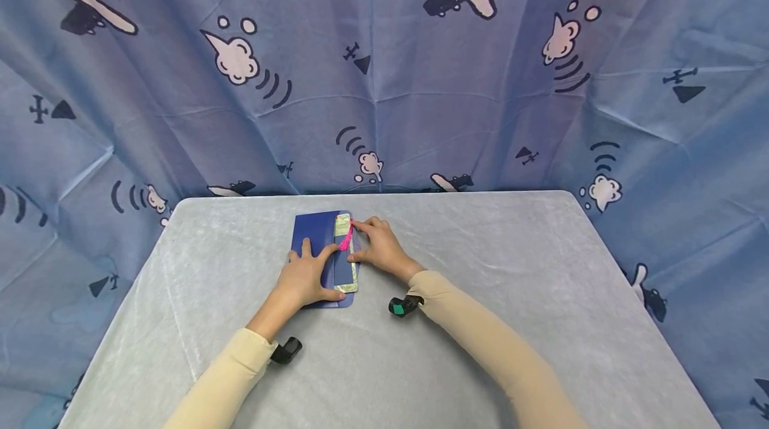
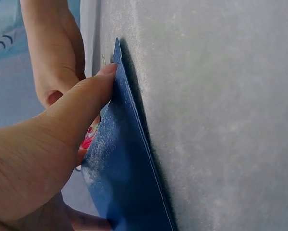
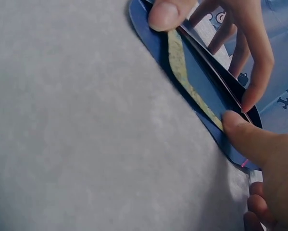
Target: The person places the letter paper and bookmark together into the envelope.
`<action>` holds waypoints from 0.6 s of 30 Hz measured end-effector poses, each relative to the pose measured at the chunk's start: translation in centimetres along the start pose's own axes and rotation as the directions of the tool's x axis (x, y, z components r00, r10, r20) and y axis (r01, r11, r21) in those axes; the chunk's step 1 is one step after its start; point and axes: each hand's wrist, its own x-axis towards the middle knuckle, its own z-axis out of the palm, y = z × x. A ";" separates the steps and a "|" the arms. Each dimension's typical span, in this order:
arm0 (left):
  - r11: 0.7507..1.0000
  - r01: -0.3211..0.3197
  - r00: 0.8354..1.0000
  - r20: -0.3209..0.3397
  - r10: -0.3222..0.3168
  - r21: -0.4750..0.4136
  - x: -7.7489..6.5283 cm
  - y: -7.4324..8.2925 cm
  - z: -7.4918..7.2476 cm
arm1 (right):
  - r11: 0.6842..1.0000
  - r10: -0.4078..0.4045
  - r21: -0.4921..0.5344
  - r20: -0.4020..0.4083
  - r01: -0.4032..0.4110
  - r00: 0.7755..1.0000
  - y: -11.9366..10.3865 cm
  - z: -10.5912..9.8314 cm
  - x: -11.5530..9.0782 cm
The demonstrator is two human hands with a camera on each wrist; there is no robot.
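A blue notebook lies on the table with its cover turned to the left. Along its right side is a long bookmark with a yellow-green patterned border and a pink tassel. My left hand rests spread over the notebook, its thumb at the bookmark's lower end and a fingertip near the tassel. On the other side my right hand holds the bookmark's right edge and upper corner with thumb and fingertip. In the right wrist view, the thumb presses on the patterned border; the fingers' undersides are hidden.
The table has a pale grey cloth cover. Behind it hangs a blue curtain printed with planes and clouds. Each wrist wears a small black camera, one at the left wrist and one at the right wrist.
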 end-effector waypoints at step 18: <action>1.000 -0.013 1.000 -0.021 0.012 -0.006 -0.2 0.0 0.2 | 0.990 -0.100 -0.078 0.218 0.120 0.971 0.3 -1.9 -0.6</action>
